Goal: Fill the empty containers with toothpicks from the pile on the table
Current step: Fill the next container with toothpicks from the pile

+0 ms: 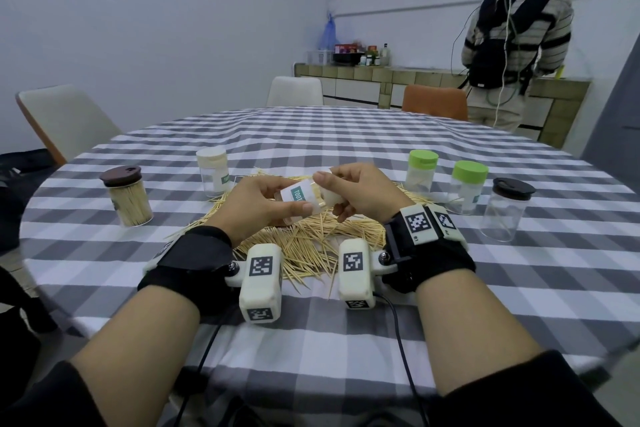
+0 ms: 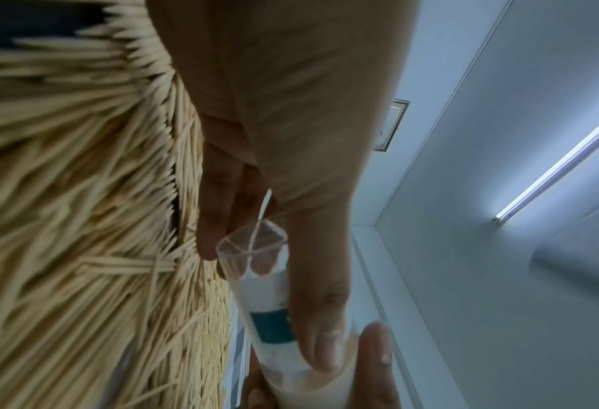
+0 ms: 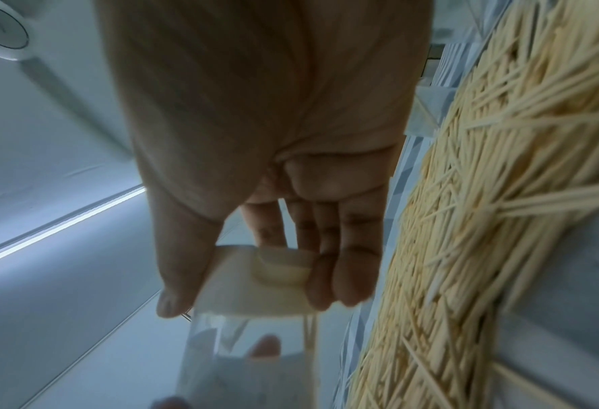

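Head view showed both hands raised just above the toothpick pile (image 1: 311, 243) on the checked counter (image 1: 346, 340). Nearest, the left hand (image 1: 256, 204) gripped a small clear container (image 1: 298, 198) with a white and teal label, tilted on its side, thumb along its wall. The right hand (image 1: 360, 191) pinched the cream cap (image 1: 330, 198) at the container's mouth; whether the cap was going on or coming off could not be told. From the right wrist, a few toothpicks lay inside the clear body, so it looked barely filled.

Beyond the pile, a brown-lidded jar (image 1: 129, 196) on the left stood packed full, which I judged done. A second cream-capped container (image 1: 213, 172) behind the pile seemed to hold only a few sticks. To the right, two green-lidded containers (image 1: 420, 170) (image 1: 467, 185) showed just a few toothpicks each, and the dark-lidded jar (image 1: 507, 208) looked empty.

By that reckoning one vessel was finished and five remained, with most of the pile unused. Farthest back, a person in a striped top (image 1: 512, 35) stood at a tiled sideboard (image 1: 381, 76).
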